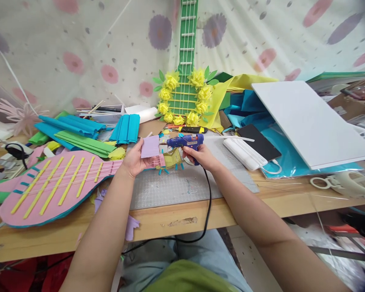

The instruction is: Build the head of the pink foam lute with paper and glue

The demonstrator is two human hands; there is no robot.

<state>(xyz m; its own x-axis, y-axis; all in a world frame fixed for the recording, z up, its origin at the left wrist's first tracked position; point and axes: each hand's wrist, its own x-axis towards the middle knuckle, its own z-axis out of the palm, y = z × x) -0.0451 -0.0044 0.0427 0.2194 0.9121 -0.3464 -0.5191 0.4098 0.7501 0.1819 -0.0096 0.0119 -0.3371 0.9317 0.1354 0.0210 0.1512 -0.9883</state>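
Observation:
My left hand (pixel 134 159) pinches a small square of light purple paper (pixel 151 147) above the table. In my right hand (pixel 200 155) is a blue hot glue gun (pixel 185 141), its nozzle pointing left at the paper's right edge; whether they touch I cannot tell. A white glue stick (pixel 231 138) juts from the gun's back, and a black cord (pixel 209 202) hangs from its handle. Beneath my hands lies a pink paper instrument (pixel 61 182) with yellow strips, its neck running right behind my left hand. An olive-yellow piece (pixel 172 159) sits near the neck's end.
A grey cutting mat (pixel 176 190) covers the middle of the wooden table (pixel 182 223). Behind stands a green paper guitar (pixel 185 91) with yellow flowers. Folded blue crepe paper (pixel 126 128) is at left. A white power bank (pixel 243 153), white board (pixel 316 121) and scissors (pixel 320 183) lie right.

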